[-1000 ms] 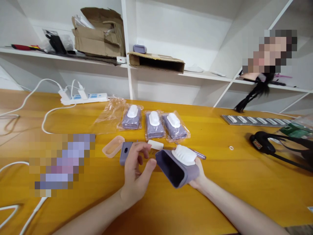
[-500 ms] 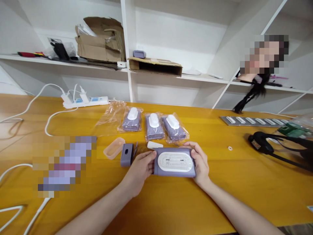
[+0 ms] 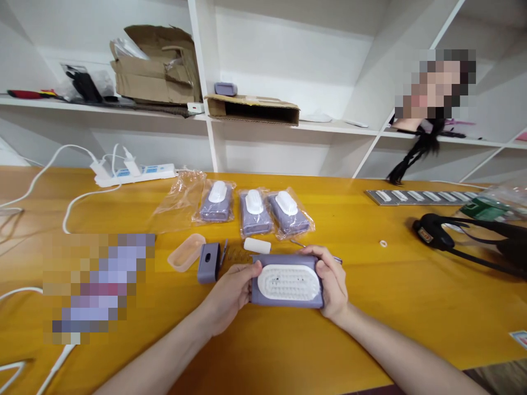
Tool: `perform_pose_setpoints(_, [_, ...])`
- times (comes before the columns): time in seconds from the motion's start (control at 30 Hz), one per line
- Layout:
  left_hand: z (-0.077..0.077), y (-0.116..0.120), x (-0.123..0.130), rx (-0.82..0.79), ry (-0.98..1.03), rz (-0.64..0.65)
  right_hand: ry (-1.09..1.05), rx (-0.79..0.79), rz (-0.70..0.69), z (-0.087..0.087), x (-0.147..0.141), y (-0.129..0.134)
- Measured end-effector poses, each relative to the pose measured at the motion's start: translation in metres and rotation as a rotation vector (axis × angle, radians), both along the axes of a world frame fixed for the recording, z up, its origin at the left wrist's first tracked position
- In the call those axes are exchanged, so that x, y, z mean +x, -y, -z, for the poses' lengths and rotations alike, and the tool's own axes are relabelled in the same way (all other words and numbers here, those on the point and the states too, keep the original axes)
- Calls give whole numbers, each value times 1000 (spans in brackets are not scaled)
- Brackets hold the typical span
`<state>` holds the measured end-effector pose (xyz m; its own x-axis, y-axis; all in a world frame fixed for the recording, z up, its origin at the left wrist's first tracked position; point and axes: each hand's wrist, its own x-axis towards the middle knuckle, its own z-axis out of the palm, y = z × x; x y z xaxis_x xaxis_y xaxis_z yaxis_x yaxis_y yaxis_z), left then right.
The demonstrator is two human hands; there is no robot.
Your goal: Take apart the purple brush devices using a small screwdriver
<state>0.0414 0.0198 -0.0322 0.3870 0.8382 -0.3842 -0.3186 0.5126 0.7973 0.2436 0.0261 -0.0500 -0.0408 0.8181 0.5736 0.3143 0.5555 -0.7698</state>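
Between my two hands is a flat purple case (image 3: pixel 267 301) with a white oval pad (image 3: pixel 288 282) on its upper face, covered in rows of small nubs. My left hand (image 3: pixel 236 285) grips its left end, thumb on top. My right hand (image 3: pixel 331 280) wraps round the right end. A thin metal rod, partly hidden, shows behind the right fingers. Beyond the left hand stand a hollow purple shell (image 3: pixel 208 263) with an oval hole and a pale peach oval tray (image 3: pixel 186 253). A white rounded block (image 3: pixel 257 246) and several small coils (image 3: pixel 239 255) lie just behind the case.
Three bagged purple units with white pads (image 3: pixel 252 211) line the table's back. A power strip (image 3: pixel 135 174) and white cables lie left, near a blurred-out object (image 3: pixel 102 285). At right are a metal strip (image 3: pixel 415 197), a black strapped device (image 3: pixel 436 233) and a small white ring (image 3: pixel 382 243).
The case has tilted slightly, and the nubs on its white pad show more clearly. The whole view has shifted a little. Both hands keep their hold.
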Motion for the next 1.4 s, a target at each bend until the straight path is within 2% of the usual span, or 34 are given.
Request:
perform_pose_setpoints(0.13, [4,-1,3,-35,49,11,-18,-41,-32,4,-1,-4])
perform_pose_setpoints(0.23, [6,-3,9,-15,94,-134,-115,-192,-117,4,-3,-13])
perform_pose_setpoints(0.33, [8,-4,11,13,105,-292,-239,-336,-216,-2,-3,-20])
perform_pose_setpoints(0.47, [8,-5,8,-26,76,-389,-342,-504,-422,-18,-1,-22])
perform_pose_setpoints(0.57, [9,-6,8,-23,85,-424,-254,-496,-534,-24,-4,-17])
perform_pose_setpoints(0.63, [9,-6,8,-5,87,-437,-182,-473,-527,-23,-7,-14])
perform_pose_setpoints(0.77, [13,-3,10,46,93,-434,-114,-448,-408,-17,-11,-12])
perform_pose_setpoints(1.0, [25,-3,10,107,21,-456,-153,-548,-431,-11,-11,-17])
perform_pose_setpoints(1.2, [23,-5,9,64,15,-469,-101,-468,-394,-10,-12,-16])
perform_pose_setpoints(1.4, [13,-5,7,-14,54,-340,231,59,-256,-13,-5,-14])
